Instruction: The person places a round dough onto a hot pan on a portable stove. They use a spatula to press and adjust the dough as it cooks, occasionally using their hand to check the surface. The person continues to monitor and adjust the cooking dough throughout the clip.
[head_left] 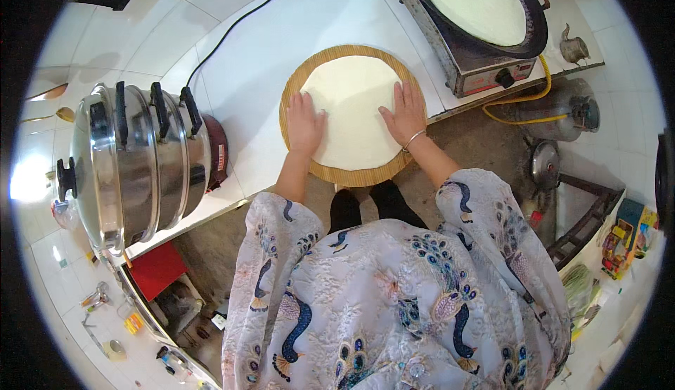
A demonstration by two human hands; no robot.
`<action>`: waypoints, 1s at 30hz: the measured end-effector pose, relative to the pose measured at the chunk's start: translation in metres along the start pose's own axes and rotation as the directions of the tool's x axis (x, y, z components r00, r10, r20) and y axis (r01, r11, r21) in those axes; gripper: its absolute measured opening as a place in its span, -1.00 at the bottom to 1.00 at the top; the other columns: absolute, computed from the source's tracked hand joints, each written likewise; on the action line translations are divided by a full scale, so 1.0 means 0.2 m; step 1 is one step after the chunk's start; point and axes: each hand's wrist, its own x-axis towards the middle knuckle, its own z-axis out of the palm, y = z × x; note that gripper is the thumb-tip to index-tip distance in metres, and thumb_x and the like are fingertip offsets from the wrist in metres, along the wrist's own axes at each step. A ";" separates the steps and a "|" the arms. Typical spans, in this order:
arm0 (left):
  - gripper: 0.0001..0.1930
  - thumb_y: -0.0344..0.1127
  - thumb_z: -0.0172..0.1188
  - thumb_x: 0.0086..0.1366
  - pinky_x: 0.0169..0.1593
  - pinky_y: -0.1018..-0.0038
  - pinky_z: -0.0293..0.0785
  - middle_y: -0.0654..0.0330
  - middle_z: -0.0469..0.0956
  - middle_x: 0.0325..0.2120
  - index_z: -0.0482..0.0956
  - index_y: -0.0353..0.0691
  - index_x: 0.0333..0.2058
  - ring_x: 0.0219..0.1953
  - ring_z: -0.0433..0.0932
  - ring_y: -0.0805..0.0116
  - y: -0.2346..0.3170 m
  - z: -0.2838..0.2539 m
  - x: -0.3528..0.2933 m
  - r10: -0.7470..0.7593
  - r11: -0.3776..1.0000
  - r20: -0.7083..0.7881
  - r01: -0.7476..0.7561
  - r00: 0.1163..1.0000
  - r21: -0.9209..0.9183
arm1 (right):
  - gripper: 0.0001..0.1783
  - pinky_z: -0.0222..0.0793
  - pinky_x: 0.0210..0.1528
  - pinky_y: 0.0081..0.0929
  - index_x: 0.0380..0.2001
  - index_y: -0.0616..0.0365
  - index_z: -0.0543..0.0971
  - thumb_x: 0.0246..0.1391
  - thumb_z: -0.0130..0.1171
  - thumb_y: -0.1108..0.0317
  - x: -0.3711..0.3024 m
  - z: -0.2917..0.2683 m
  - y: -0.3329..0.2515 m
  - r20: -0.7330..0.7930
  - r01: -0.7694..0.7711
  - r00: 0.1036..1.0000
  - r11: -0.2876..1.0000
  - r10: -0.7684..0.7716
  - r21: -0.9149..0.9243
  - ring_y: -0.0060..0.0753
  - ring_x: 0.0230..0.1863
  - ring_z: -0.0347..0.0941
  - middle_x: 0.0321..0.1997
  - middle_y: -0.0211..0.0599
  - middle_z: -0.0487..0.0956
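A wide, flat round of pale dough (355,112) lies on a round wooden board (355,176) at the counter's front edge. My left hand (306,124) rests flat on the left side of the dough, its fingers stretched out and pointing away from me. On the opposite side, my right hand (406,114) lies with fingers spread at the dough's right edge, a bracelet at its wrist. Nothing is gripped in either hand. The near part of the board juts out past the counter edge.
A tall stacked steel steamer (144,165) stands at the left. At the far right, a dark pan (536,28) holding another pale flat round (474,3) sits on a gas stove (485,74). A yellow hose (547,81) runs to a gas cylinder (562,119). A black cable (260,10) crosses the white counter (246,95).
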 end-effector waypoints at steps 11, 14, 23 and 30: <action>-0.46 -0.30 -0.11 0.24 0.22 0.26 -0.03 -0.11 0.05 0.14 0.02 -0.39 0.16 0.18 0.05 0.00 0.16 -0.10 -0.35 -0.414 0.778 -0.074 0.311 0.907 -0.546 | -0.19 -0.29 0.33 -0.22 0.19 0.42 -0.06 0.08 -0.03 0.07 0.00 0.10 0.30 -0.076 -0.123 0.979 0.837 0.192 0.533 0.11 0.33 -0.22 0.30 0.19 -0.09; -0.44 -0.33 -0.06 0.26 0.19 0.30 0.05 -0.08 0.06 0.15 0.00 -0.39 0.17 0.17 0.10 0.05 0.08 0.03 -0.43 -0.508 0.671 -0.083 0.333 0.857 -0.663 | -0.13 -0.27 0.32 -0.20 0.19 0.43 -0.09 0.06 -0.01 0.00 0.00 0.06 0.25 -0.038 -0.085 0.991 0.833 0.126 0.547 0.15 0.32 -0.21 0.28 0.24 -0.09; -0.31 -0.29 0.14 0.07 0.20 0.17 0.00 -0.18 0.15 0.09 0.07 -0.41 0.13 0.14 0.14 -0.04 0.00 0.02 -0.46 -0.383 0.923 -0.230 0.361 0.895 -0.131 | -0.20 -0.18 0.29 -0.16 0.18 0.29 0.03 0.02 -0.01 0.01 -0.07 -0.14 0.11 -0.084 0.142 0.989 0.927 -0.120 0.348 0.15 0.25 -0.04 0.23 0.19 0.05; -0.38 -0.28 0.16 0.03 0.17 0.24 0.10 -0.19 0.28 0.00 0.21 -0.37 0.07 0.06 0.25 -0.02 0.16 -0.01 -0.63 -0.138 0.987 -0.343 0.099 0.929 -0.129 | -0.33 0.00 0.21 -0.16 0.14 0.13 0.17 -0.04 0.09 0.17 -0.43 -0.32 0.00 -0.095 0.170 0.985 0.935 -0.147 0.311 0.06 0.20 0.07 0.19 0.09 0.16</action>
